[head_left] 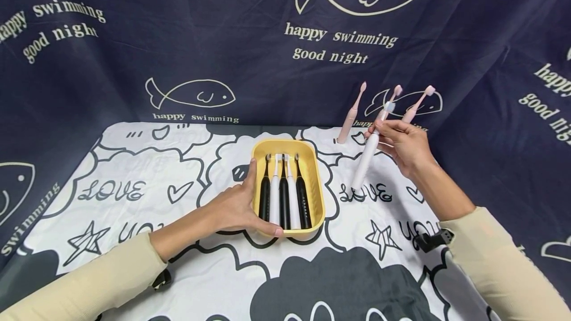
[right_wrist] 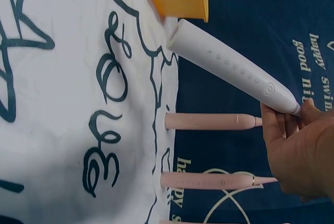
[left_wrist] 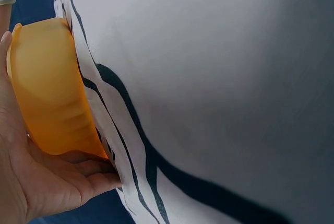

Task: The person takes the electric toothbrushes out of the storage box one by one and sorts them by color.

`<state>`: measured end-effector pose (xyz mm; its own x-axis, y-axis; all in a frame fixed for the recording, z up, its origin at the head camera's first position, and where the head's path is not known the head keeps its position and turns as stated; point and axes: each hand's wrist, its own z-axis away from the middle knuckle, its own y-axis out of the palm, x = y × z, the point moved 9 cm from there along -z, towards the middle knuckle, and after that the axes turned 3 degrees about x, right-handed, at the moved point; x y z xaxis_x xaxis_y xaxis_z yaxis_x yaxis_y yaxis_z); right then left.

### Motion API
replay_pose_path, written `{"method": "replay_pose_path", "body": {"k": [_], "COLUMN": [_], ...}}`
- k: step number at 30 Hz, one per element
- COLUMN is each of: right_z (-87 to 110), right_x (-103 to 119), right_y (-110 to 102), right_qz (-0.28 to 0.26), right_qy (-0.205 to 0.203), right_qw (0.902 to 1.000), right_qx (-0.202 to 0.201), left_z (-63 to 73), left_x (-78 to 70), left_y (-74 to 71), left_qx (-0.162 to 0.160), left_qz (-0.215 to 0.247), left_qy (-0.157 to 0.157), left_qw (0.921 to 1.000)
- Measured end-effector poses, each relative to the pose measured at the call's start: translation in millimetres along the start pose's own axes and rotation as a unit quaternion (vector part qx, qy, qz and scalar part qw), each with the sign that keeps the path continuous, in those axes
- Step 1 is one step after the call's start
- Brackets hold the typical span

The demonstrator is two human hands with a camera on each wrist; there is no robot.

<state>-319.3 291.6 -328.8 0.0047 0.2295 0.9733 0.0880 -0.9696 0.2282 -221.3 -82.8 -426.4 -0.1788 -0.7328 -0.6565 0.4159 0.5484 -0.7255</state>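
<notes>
1. Beige sleeve (head_left: 89, 281) at far left, and it leads straight to the left hand (head_left: 234, 207), spread wide round the near-left corner of the yellow bin (head_left: 320, 197): thumb over the near rim, fingers against the left wall.
2. Just right of that grip, inside the bin, five in a row! Black toothbrushes (head_left: 303, 202) alternate with white-handled toothbrushes (head_left: 274, 197), heads pointing away from the person.
3. Right of the bin, beyond the right hand's fingertips and to their left, a pink toothbrush (head_left: 349, 122) stands on the patterned cloth (head_left: 223, 281).
4. Now the right hand (head_left: 403, 145), and it's a tight one: thumb and fingertips closed in a pinch at the neck of a white toothbrush (head_left: 367, 157). Head above the grip, handle slanting down-left from it; whether its base touches the cloth, I cannot tell.
5. Directly behind that pinch, a second pink toothbrush (head_left: 396, 91); and behind the knuckles, farther right, a third pink toothbrush (head_left: 420, 102), lower part hidden in the head view.
</notes>
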Motion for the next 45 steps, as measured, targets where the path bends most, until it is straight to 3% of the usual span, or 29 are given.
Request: {"method": "replay_pose_path", "body": {"k": [6,14,32,45], "right_z": [-0.4,0.9,-2.7,-5.8], "right_x": [5,11,18,20], "right_y": [-12,-26,-57,-74], "right_qz": [-0.003,-0.051,-0.06,-0.07], "right_qy": [-0.007,-0.019,-0.063,-0.059], "right_qw": [0.9999,0.9981,0.9934,0.9902], "right_qx": [-0.013,-0.03,-0.075,-0.105], "left_z": [0.8,1.4,0.0,0.2], "left_x": [0.0,-0.4,-1.1,-0.4], "left_y": [0.5,0.5,0.2,0.4], "left_qx": [0.001,0.001,0.0,0.003], "left_qz": [0.002,0.002,-0.002,-0.006], "left_qy": [0.001,0.002,0.014,0.012], "left_qw": [1.0,1.0,0.9999,0.9999]}}
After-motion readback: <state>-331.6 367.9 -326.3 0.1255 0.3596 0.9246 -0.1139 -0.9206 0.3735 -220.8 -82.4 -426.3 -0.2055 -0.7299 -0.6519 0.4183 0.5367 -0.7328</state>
